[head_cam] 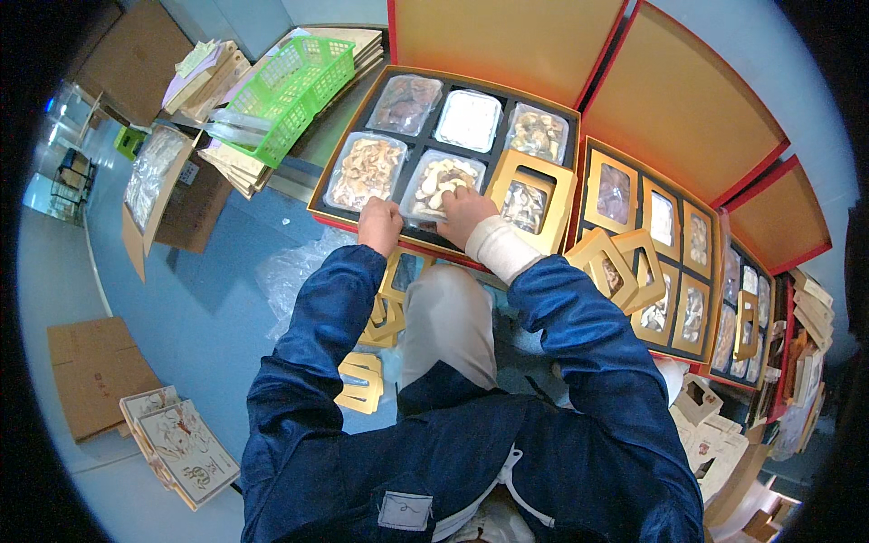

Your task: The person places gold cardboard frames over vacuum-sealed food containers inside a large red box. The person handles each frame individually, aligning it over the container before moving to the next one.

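A gift box (424,144) with a black divided insert lies open before me, holding clear plastic trays of dried food. Its front middle compartment has a tray of sliced dried mushrooms (445,178), sitting slightly tilted. My left hand (380,222) pinches the near left corner of this tray. Across its near right side, the fingers of my right hand (467,212) grip the rim. Left of it is a tray of brownish dried mushroom pieces (365,170). A gold window frame (567,197) rests over the front right compartment.
A second open gift box (645,180) stands to the right, with loose gold frames (601,268) on its near left corner. A green plastic basket (282,95) sits at the back left. An open carton (183,203) and crumpled plastic film (305,271) are on the left.
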`<act>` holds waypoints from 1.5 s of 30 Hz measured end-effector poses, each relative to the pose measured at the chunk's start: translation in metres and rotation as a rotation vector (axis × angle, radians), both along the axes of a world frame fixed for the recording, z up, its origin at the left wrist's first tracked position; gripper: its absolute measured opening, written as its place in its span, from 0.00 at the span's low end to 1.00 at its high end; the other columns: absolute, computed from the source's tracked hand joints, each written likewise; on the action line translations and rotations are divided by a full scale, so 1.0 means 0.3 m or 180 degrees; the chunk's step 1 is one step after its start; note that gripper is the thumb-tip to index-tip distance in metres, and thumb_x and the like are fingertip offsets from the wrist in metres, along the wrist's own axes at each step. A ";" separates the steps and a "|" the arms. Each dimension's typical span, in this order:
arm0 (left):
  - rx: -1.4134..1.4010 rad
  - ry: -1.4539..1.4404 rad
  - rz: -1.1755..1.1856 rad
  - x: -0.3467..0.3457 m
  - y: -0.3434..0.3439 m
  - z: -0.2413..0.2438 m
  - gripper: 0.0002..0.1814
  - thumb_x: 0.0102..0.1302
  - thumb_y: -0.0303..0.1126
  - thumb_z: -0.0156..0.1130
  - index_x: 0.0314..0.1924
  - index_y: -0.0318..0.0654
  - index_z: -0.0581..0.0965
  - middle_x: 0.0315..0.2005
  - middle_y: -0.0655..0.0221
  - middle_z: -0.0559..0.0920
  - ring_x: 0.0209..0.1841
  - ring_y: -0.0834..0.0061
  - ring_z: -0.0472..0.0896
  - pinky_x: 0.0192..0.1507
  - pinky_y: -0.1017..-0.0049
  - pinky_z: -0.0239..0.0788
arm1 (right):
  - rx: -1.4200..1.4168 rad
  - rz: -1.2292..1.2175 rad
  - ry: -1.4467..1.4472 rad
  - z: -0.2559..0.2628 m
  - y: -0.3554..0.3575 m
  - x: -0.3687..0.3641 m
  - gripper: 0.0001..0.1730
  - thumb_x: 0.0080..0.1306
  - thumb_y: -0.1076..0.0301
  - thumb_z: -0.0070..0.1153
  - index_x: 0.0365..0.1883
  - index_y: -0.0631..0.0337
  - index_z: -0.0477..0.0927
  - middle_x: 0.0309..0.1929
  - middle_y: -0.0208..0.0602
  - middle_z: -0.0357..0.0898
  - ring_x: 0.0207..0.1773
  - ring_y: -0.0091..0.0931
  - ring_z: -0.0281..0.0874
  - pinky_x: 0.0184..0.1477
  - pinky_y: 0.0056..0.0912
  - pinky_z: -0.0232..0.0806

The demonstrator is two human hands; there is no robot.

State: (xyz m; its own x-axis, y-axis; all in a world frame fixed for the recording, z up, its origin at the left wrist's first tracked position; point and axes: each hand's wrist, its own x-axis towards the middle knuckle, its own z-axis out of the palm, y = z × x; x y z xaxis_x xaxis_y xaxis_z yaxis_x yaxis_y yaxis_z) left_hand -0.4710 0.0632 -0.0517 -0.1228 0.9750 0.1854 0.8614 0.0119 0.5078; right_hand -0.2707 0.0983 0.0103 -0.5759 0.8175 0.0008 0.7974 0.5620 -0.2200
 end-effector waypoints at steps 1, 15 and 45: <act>-0.0061 0.0252 0.0018 0.008 0.001 0.002 0.06 0.54 0.26 0.60 0.32 0.33 0.80 0.34 0.50 0.79 0.39 0.54 0.79 0.42 0.62 0.71 | 0.0032 0.0004 0.0044 -0.008 -0.003 0.002 0.22 0.56 0.54 0.58 0.40 0.64 0.75 0.42 0.47 0.77 0.48 0.41 0.77 0.48 0.40 0.71; -0.0793 -0.2070 0.0226 -0.003 0.049 -0.016 0.19 0.58 0.25 0.61 0.50 0.30 0.71 0.23 0.65 0.79 0.23 0.76 0.79 0.26 0.75 0.71 | 0.0126 0.0278 0.0568 -0.099 -0.007 0.010 0.20 0.52 0.63 0.61 0.42 0.63 0.75 0.45 0.48 0.73 0.52 0.41 0.73 0.52 0.39 0.69; -0.0809 0.0607 -0.0569 0.039 0.083 0.035 0.07 0.59 0.31 0.57 0.34 0.35 0.76 0.32 0.51 0.81 0.39 0.48 0.79 0.43 0.56 0.71 | -0.0395 0.0751 -0.0584 -0.054 0.024 0.038 0.13 0.60 0.71 0.49 0.43 0.62 0.76 0.43 0.46 0.77 0.47 0.42 0.78 0.47 0.41 0.71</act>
